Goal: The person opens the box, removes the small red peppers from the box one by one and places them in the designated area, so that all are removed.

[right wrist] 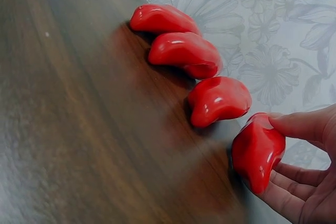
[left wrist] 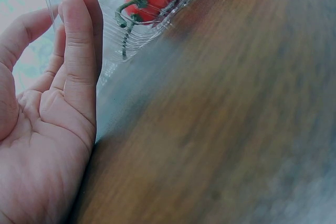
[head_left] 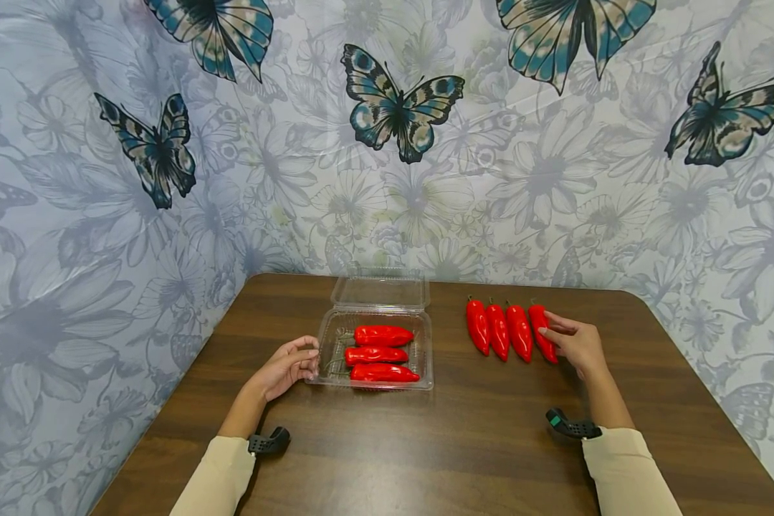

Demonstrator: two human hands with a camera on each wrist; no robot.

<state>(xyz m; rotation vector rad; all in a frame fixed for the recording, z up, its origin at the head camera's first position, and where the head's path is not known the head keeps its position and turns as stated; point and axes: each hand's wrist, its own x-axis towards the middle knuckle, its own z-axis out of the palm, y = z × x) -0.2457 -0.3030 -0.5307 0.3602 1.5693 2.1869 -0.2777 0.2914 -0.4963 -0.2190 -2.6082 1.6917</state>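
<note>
Right hand [head_left: 572, 345] at the far right of the row, its thumb and fingers bent round a glossy red, tapering pepper [right wrist: 257, 150], the outermost one, nothing else in them! Whether it's clear of the dark brown wooden counter [head_left: 361, 459], I can't tell. That slick skin is the danger: a loose pinch could let it twist out and roll. And look left, three more shiny red, tapering peppers [head_left: 498, 332] just beside it; a brush from these fingers could set the nearest rolling.

Across we go: left hand [head_left: 290, 369] at the clear, thin plastic box [head_left: 426, 347], fingers gently bent at its left rim; pinching or merely touching, can't say. Too hard a push could skid that light shell or buckle its wall, shuffling the three red, stemmed peppers [head_left: 376, 355] inside. The transparent hinged lid [head_left: 380, 292] stands open behind; a jolt might drop it forward.
</note>
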